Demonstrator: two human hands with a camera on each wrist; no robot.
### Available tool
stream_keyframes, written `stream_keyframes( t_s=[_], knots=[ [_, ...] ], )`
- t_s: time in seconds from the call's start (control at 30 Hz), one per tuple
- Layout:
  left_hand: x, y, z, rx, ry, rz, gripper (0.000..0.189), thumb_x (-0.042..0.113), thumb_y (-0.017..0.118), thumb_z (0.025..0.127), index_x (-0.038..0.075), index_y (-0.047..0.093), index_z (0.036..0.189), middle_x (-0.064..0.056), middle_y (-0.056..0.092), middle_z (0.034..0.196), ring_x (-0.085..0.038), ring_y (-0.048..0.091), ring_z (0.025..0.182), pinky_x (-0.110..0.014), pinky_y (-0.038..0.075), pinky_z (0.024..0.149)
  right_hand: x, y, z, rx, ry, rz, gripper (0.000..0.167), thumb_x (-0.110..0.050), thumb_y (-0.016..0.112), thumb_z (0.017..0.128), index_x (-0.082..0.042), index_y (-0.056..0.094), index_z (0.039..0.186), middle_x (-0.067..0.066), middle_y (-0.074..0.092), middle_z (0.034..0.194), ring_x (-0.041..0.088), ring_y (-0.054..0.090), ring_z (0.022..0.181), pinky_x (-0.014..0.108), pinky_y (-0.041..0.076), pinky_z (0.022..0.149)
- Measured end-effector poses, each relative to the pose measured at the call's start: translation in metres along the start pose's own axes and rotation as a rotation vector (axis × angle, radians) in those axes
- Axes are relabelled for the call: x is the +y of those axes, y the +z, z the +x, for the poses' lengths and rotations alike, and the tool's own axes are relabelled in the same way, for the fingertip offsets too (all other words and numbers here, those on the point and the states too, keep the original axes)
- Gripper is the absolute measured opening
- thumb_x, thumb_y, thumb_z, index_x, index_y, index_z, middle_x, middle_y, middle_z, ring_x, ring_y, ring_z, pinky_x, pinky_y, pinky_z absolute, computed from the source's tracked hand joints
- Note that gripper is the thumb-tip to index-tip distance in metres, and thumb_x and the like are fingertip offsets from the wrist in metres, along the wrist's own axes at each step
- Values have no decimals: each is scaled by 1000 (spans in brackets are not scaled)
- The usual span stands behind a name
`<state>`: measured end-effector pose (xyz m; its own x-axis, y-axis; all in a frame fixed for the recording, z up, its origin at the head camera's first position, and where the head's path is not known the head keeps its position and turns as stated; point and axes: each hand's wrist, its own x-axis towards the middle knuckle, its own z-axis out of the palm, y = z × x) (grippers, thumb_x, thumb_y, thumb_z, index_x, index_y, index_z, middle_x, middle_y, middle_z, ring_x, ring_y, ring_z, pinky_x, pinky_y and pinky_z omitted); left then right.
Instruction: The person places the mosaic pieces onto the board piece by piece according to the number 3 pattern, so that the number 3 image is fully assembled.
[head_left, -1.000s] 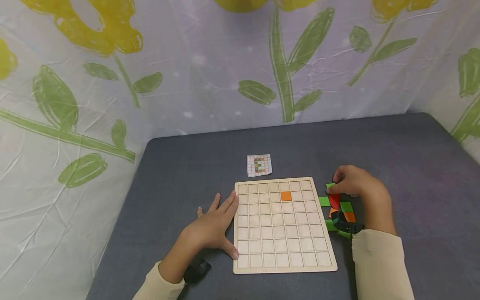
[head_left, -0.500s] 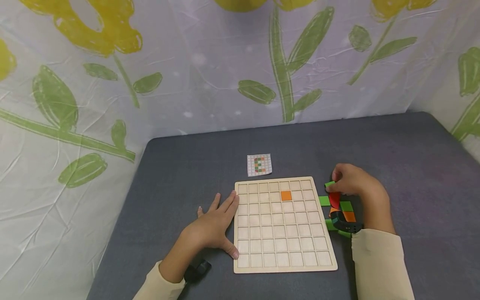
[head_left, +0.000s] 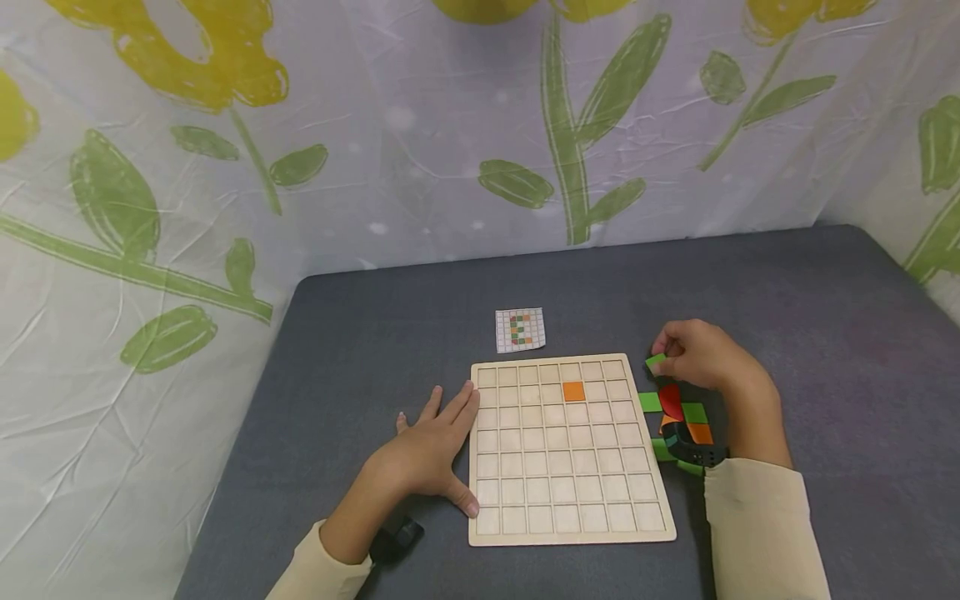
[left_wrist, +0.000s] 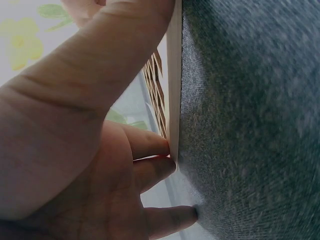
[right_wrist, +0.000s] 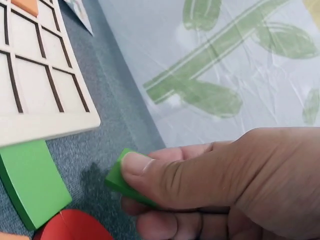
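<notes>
Head view alone shows the whole square pale-wood grid board (head_left: 557, 461), the left hand (head_left: 422, 452) spread wide against its left edge; right wrist view reveals the right hand (right_wrist: 200, 180) pinching a flat green tile (right_wrist: 116, 178) near the far right corner.

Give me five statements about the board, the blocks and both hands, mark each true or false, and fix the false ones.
1. The left hand touches the edge of the board. True.
2. The right hand touches the board too. False: it is off the board, pinching a green block.
3. A paper card lies beyond the far edge of the board. True.
4. Every square of the board is filled. False: just one is, by an orange tile.
5. A red block lies off the board, beside its right edge. True.
</notes>
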<state>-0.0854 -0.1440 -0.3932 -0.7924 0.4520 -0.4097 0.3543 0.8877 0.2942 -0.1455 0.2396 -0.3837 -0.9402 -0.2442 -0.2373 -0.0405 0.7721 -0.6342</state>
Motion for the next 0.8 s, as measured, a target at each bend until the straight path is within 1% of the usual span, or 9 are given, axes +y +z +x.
stream_keyframes(
  t_s=[0.07, 0.23, 0.5, 0.7, 0.8],
  knots=[
    [0, 0, 0, 0, -2, 0, 149, 59, 94, 46, 13, 14, 162, -5, 5, 168, -44, 2, 150, -83, 17, 98, -2, 0, 0, 12, -16, 12, 12, -7, 73, 89, -1, 65, 95, 5, 66, 82, 21, 58, 71, 38, 48, 65],
    [1, -1, 0, 1, -4, -4, 148, 58, 94, 46, 12, 14, 162, -5, 6, 168, -44, 2, 150, -82, 17, 98, -6, 0, 1, 4, -5, 36, 13, -6, 73, 90, 0, 64, 96, 7, 65, 83, 21, 59, 71, 38, 48, 64],
    [2, -2, 0, -1, -9, -3, 148, 57, 95, 47, 12, 14, 162, -5, 5, 168, -43, 2, 150, -82, 16, 99, -13, 4, 3, 17, -11, -6, 13, -8, 74, 89, -2, 64, 94, 5, 62, 78, 21, 56, 69, 37, 46, 62],
    [1, -1, 0, 2, -8, -6, 149, 58, 95, 45, 12, 14, 162, -5, 6, 168, -44, 2, 150, -82, 16, 98, -19, 6, 4, -3, -39, 1, 13, -7, 73, 90, -3, 62, 94, 5, 57, 78, 21, 51, 65, 36, 43, 58],
    [0, -1, 0, 0, -6, -5, 149, 59, 94, 46, 12, 14, 162, -5, 5, 168, -44, 1, 150, -83, 16, 98, -20, 7, 4, -19, -58, -2, 12, -7, 73, 90, -3, 62, 93, 5, 57, 78, 21, 50, 64, 36, 42, 58]
  ],
)
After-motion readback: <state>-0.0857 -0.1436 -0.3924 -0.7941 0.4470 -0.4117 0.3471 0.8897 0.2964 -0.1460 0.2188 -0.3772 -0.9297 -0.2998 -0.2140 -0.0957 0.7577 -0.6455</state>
